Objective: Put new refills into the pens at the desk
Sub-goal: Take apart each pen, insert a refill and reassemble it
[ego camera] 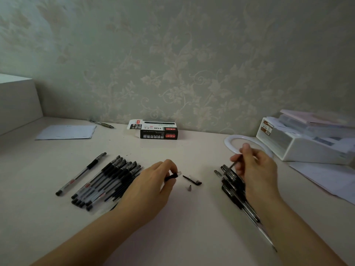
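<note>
Left hand point(153, 181) pinching pen barrel point(172, 176), right hand point(255, 167) pinching refill point(233, 165), pen box point(158, 129) behind

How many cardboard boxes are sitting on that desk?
1. The black cardboard pen box lies at the back of the desk, against the wallpapered wall, its end flap open. The white plastic organizer at the right is a tray, not a box; it may hide others.

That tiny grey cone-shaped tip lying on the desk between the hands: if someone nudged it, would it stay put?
Probably not. The cone tip looks very small and light, so a touch would likely send it skidding on the smooth desk. Lying on its side, its tapered shape would probably make it roll in a curve. It also looks hard to pinch.
</note>
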